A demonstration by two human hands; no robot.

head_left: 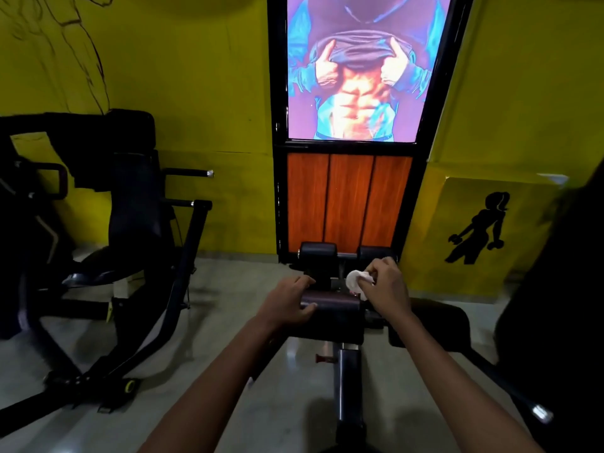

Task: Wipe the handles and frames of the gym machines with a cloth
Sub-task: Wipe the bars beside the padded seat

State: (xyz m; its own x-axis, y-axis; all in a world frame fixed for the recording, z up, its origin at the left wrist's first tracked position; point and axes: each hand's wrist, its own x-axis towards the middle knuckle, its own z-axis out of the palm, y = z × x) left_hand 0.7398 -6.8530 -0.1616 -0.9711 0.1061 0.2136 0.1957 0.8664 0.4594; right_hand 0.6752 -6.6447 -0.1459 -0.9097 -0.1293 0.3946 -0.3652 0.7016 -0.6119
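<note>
A padded roller [331,305] of a floor bench is shown at centre, its long axis running left to right across the view, with the bench's frame [349,387] running from under it toward the viewer. The left hand [287,302] is laid on the roller's left end, fingers curled over the top of the pad, so that the pad is held steady. The right hand [387,289] is held just above and beyond the roller's right end; a crumpled white cloth [357,280] is pinched in its fingers, with the cloth projecting to the hand's left, toward the central post between the near roller and the two far rollers [318,253]. Whether the cloth is touching metal or padding cannot be told.

The step in hand is judged to be the wiping of the post and roller area. The surface still to be covered lies chiefly leftward and nearer from the cloth, along the roller's axis; the right hand is therefore the nearer one, and a sideways stroke would be blocked at the far end by the left hand unless that hand is lifted. A second machine [130,223] stands well apart at left.
</note>
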